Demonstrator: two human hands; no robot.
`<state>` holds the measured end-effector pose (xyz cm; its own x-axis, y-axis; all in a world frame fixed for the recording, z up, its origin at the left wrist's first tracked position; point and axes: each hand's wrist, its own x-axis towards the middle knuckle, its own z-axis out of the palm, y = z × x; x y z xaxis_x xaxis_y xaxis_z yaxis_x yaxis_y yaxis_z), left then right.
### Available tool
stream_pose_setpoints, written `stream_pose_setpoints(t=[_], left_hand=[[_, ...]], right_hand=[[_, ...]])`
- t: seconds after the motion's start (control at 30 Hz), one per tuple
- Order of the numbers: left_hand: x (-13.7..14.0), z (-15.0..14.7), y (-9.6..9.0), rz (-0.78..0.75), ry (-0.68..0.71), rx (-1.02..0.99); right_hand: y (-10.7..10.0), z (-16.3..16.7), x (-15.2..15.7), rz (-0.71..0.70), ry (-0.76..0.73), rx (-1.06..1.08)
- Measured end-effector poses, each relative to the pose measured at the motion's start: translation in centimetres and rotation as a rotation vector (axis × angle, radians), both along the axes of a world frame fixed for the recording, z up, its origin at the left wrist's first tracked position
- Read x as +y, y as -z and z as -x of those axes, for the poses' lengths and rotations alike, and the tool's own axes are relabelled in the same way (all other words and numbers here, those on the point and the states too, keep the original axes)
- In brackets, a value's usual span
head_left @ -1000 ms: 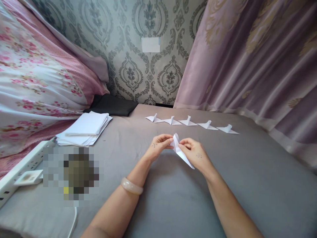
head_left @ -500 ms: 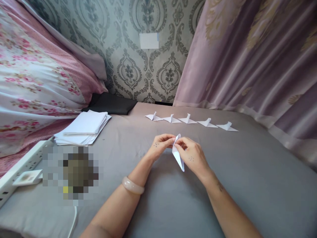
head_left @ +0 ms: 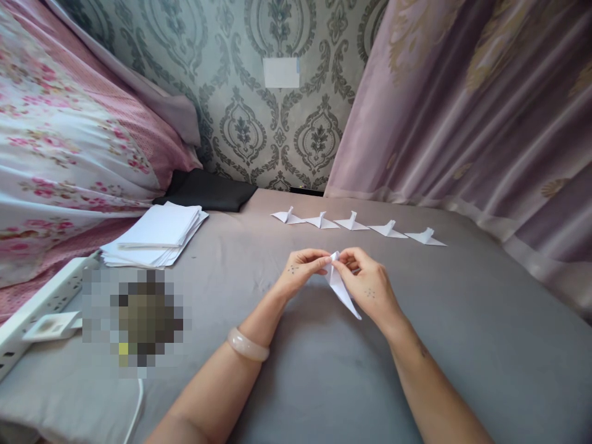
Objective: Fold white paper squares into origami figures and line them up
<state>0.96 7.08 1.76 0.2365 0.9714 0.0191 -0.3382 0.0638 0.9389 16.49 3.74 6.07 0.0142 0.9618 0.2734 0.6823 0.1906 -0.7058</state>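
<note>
Between my two hands is a folded white paper piece point(head_left: 343, 291), held above the grey cloth with its long point hanging down to the right. My left hand point(head_left: 303, 269) pinches its upper end from the left, thumb and forefinger closed on the paper. From the other side my right hand point(head_left: 367, 280) grips the same upper end, fingers curled and partly hidden behind the thumb. Beyond the hands, several folded white paper birds point(head_left: 352, 222) stand in a row, their wing tips close together.
A stack of white paper point(head_left: 160, 228) lies at the left, before a black folded item point(head_left: 208, 190). A white power strip point(head_left: 44, 311) with a plugged-in charger point(head_left: 50, 327) and a white cable point(head_left: 137, 410) is at the left edge. Beside it is a pixelated area. Curtains point(head_left: 444, 105) hang at the right.
The folded paper has turned, its lower point swinging to the right and its top showing a folded tip. My right hand has shifted slightly right; both hands still grip the paper.
</note>
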Motion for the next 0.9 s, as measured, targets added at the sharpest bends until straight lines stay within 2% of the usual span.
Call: stream_pose_setpoints(t=[0.4, 0.9], left_hand=[[0.1, -0.4, 0.3, -0.037, -0.016, -0.001], [0.0, -0.2, 0.4, -0.060, 0.043, 0.027]], right_hand=[[0.4, 0.7, -0.2, -0.100, 0.041, -0.059], [0.7, 1.5, -0.3, -0.180, 0.066, 0.099]])
